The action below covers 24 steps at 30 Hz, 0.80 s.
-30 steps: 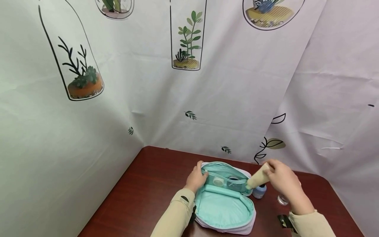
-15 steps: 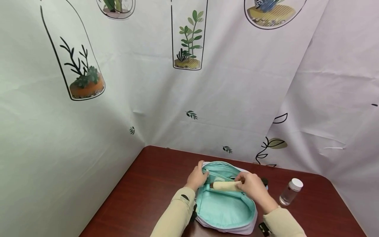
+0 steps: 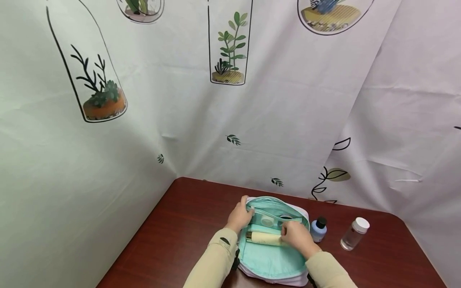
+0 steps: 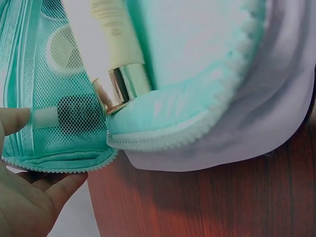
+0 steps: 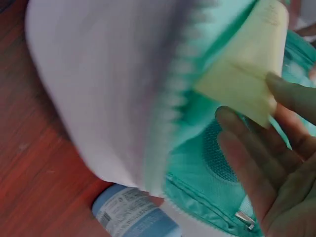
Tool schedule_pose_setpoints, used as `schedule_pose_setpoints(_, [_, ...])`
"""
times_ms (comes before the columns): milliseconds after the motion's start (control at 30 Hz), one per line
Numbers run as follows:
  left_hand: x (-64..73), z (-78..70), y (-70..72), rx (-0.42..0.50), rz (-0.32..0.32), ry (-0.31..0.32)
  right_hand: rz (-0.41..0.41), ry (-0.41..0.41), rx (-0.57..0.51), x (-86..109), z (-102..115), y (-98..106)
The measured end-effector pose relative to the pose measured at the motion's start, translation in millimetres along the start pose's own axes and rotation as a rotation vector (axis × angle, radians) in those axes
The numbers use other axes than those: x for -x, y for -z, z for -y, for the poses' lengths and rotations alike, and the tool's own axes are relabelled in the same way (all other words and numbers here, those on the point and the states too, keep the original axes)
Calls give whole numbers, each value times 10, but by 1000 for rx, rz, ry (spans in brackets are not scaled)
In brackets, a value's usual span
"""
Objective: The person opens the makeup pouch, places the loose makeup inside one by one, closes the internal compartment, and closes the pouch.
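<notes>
An unzipped toiletry bag, white outside and mint green inside, lies on the table with its lid laid back. My left hand grips the lid's left edge; in the left wrist view the thumb is on the inner side and the fingers lie behind. A pale yellow squeeze tube with a gold cap lies across the main compartment, cap to the left. At its flat right end, my right hand pinches the tube between thumb and fingers. Behind the lid's mesh pocket sit a round white item and a dark-capped item.
Right of the bag stands a blue bottle with a black cap. Farther right is a clear bottle with a white lid. A printed white curtain hangs behind the red-brown table.
My right hand has brought the tube from beside the bag leftward and down into the main compartment, turning it cap-left. My left hand has stayed on the lid edge.
</notes>
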State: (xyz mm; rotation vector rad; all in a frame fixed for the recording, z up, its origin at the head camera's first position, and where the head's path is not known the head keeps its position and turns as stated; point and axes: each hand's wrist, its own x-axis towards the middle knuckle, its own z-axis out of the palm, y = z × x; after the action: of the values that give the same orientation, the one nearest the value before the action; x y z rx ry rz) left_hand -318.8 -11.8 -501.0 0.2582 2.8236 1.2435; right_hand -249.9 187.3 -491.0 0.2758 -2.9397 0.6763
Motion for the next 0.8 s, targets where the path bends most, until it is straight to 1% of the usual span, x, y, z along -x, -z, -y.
schedule_pose_setpoints(67, [-1,8,0,-3,-4,0,12,-2,51,17,-8,-20])
schedule_pose_setpoints(200, [-3,14,-5,-9,-8,-7,-2,-11,111,26,-13,-44])
schedule_pose_setpoints(333, [-4,14,-20,-21,-10,-15,-19,23,260,21,-25,-90])
schedule_pose_setpoints(400, [0,6,-23,-18,-11,-16,-35,59,342,32,-28,-110])
schedule_pose_setpoints(467, [3,-2,-23,-21,-16,-22,-43,73,388,43,-32,-127])
schedule_pose_setpoints(533, [7,-10,-15,-24,-26,-32,-47,85,407,57,-26,-127])
schedule_pose_setpoints(633, [17,-15,-6,-29,-30,-32,-19,91,399,70,-17,-84])
schedule_pose_setpoints(733, [28,-15,2,-30,-23,-23,-13,72,340,70,-31,50])
schedule_pose_setpoints(767, [32,-12,1,-32,-20,-17,-23,53,317,72,-51,118])
schedule_pose_setpoints(800, [34,-12,3,-32,-20,-16,-51,30,295,74,-84,195])
